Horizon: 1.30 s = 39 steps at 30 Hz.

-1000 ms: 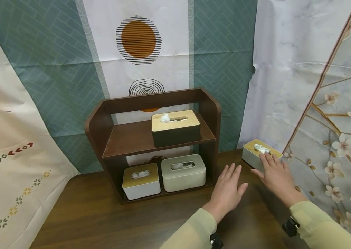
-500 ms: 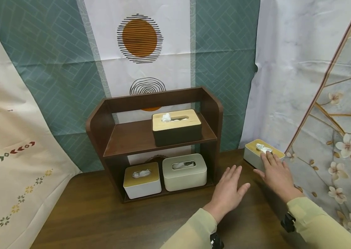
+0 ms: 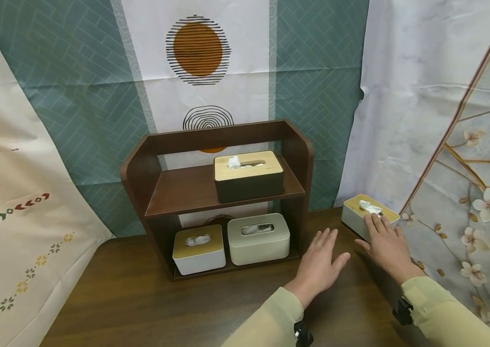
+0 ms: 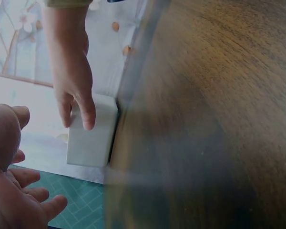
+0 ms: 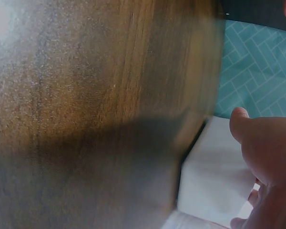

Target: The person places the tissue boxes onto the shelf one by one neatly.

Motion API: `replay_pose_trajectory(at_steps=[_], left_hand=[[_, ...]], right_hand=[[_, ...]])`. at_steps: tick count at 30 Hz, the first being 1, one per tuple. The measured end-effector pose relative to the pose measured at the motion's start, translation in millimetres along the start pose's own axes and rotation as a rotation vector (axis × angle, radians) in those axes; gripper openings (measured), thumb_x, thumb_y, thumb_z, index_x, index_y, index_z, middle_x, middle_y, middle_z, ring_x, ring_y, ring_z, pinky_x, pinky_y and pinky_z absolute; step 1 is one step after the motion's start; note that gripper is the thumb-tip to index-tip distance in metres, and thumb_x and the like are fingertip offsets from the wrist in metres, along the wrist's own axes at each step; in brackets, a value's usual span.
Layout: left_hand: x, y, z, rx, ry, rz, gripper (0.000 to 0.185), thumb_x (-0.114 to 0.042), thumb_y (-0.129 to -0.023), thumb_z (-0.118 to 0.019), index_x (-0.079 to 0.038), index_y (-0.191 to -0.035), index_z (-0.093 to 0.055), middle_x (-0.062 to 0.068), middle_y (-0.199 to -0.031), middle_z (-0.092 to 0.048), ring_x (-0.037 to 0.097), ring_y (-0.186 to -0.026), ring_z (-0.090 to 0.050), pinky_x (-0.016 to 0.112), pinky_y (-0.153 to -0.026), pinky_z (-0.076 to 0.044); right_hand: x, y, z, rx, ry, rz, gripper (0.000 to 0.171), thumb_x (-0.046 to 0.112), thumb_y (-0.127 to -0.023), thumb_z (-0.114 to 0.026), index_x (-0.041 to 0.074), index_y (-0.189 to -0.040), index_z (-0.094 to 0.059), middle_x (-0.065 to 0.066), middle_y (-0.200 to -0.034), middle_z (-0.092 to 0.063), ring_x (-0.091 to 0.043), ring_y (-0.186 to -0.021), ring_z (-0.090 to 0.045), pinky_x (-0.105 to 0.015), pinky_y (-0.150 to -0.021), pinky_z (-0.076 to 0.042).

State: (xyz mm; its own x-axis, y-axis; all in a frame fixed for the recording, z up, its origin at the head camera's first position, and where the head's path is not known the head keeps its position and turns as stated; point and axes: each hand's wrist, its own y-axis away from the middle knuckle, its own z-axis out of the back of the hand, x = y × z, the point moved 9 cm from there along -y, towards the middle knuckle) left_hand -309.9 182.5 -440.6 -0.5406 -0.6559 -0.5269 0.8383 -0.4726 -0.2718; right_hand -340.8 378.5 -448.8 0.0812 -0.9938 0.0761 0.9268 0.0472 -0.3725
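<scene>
Since 1 s ago, almost no change: both hands sit abt where they were, view shifted a bit. R hand lies on the near end of the small tissue box w/ wood lid, fingers straight on top, thumb down its side in left wrist view; not curled round it. Box stands at the table back-right corner, close to the hanging cloth, little room behind or right of it. L hand hovers flat, fingers spread and relaxed, holding nothing, btwn box and shelf unit. Bare tabletop in front of the shelf and to its left. Shelf: dark box on upper level, two pale boxes below. Wrist views blurred; R wrist view shows only a white box side and fingertips, rest cut off.
</scene>
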Motion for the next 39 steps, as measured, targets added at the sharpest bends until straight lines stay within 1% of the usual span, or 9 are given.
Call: replay_pose_trajectory(at_steps=[4,10,14,19,23,28,31,34,39], left_hand=[[4.5,-1.8,-1.7,0.009,0.032,0.022,0.07,-0.053,-0.113,-0.059,-0.021,-0.172,-0.041,0.001,-0.177,-0.038,0.021,-0.164,-0.033,0.046,-0.125,-0.041],[12.9,-3.4,-5.5,0.019,0.09,0.052,0.07,-0.053,-0.113,-0.059,-0.022,-0.173,-0.04,-0.002,-0.177,-0.038,0.02,-0.164,-0.033,0.046,-0.126,-0.039],[15.9,-4.3,-7.3,0.017,0.124,0.064,0.07,-0.053,-0.113,-0.06,-0.023,-0.173,-0.04,-0.003,-0.176,-0.039,0.02,-0.163,-0.034,0.046,-0.127,-0.038],[16.4,-6.2,-8.2,0.008,0.123,0.057,0.07,-0.052,-0.113,-0.06,-0.022,-0.173,-0.04,0.0,-0.176,-0.039,0.023,-0.163,-0.036,0.046,-0.126,-0.039],[18.6,-6.8,-9.5,0.011,0.126,0.076,0.07,-0.053,-0.113,-0.06,-0.023,-0.173,-0.039,0.001,-0.177,-0.037,0.024,-0.162,-0.037,0.048,-0.126,-0.039],[22.6,-5.8,-11.6,0.026,0.151,0.113,0.071,-0.052,-0.113,-0.06,-0.026,-0.174,-0.036,0.001,-0.179,-0.034,0.023,-0.163,-0.036,0.048,-0.126,-0.039],[24.3,-5.2,-11.9,0.026,0.157,0.127,0.071,-0.052,-0.113,-0.061,-0.026,-0.174,-0.037,0.001,-0.179,-0.034,0.023,-0.163,-0.036,0.048,-0.126,-0.039],[25.2,-5.7,-12.6,0.02,0.159,0.131,0.071,-0.052,-0.113,-0.061,-0.025,-0.174,-0.038,0.0,-0.179,-0.034,0.023,-0.162,-0.037,0.049,-0.126,-0.04],[27.4,-6.1,-14.7,0.014,0.156,0.13,0.071,-0.052,-0.113,-0.061,-0.024,-0.174,-0.038,0.0,-0.179,-0.034,0.023,-0.162,-0.038,0.049,-0.126,-0.04]], right_hand=[[-0.5,1.2,-0.7,0.011,0.0,-0.002,0.087,0.037,-0.102,-0.08,-0.011,-0.163,-0.041,-0.041,-0.164,-0.039,-0.063,-0.151,-0.034,-0.084,-0.115,-0.028],[5.3,5.4,1.9,0.041,0.01,0.01,0.086,0.037,-0.101,-0.081,-0.011,-0.161,-0.043,-0.039,-0.164,-0.04,-0.061,-0.152,-0.036,-0.082,-0.115,-0.031],[10.3,11.9,6.1,0.037,0.001,0.029,0.086,0.037,-0.1,-0.082,-0.011,-0.16,-0.044,-0.039,-0.164,-0.042,-0.061,-0.151,-0.037,-0.081,-0.114,-0.034],[13.4,22.8,12.1,0.023,-0.026,0.047,0.085,0.036,-0.1,-0.083,-0.011,-0.16,-0.046,-0.039,-0.163,-0.042,-0.063,-0.15,-0.037,-0.081,-0.113,-0.036],[17.2,30.9,16.5,0.017,-0.041,0.059,0.085,0.037,-0.1,-0.084,-0.011,-0.159,-0.046,-0.039,-0.162,-0.043,-0.063,-0.149,-0.037,-0.08,-0.112,-0.039],[23.3,41.0,21.1,-0.002,-0.049,0.079,0.084,0.037,-0.099,-0.085,-0.01,-0.158,-0.049,-0.038,-0.161,-0.045,-0.062,-0.148,-0.04,-0.077,-0.106,-0.045],[25.7,47.0,23.1,-0.017,-0.074,0.088,0.083,0.036,-0.098,-0.085,-0.01,-0.158,-0.05,-0.038,-0.161,-0.046,-0.061,-0.148,-0.04,-0.077,-0.106,-0.045],[27.5,52.7,24.5,-0.016,-0.099,0.09,0.082,0.035,-0.098,-0.086,-0.009,-0.158,-0.05,-0.037,-0.161,-0.047,-0.061,-0.149,-0.04,-0.077,-0.108,-0.044],[30.1,61.3,25.9,-0.009,-0.126,0.087,0.083,0.035,-0.098,-0.086,-0.007,-0.159,-0.051,-0.034,-0.163,-0.046,-0.059,-0.151,-0.039,-0.077,-0.106,-0.045]])
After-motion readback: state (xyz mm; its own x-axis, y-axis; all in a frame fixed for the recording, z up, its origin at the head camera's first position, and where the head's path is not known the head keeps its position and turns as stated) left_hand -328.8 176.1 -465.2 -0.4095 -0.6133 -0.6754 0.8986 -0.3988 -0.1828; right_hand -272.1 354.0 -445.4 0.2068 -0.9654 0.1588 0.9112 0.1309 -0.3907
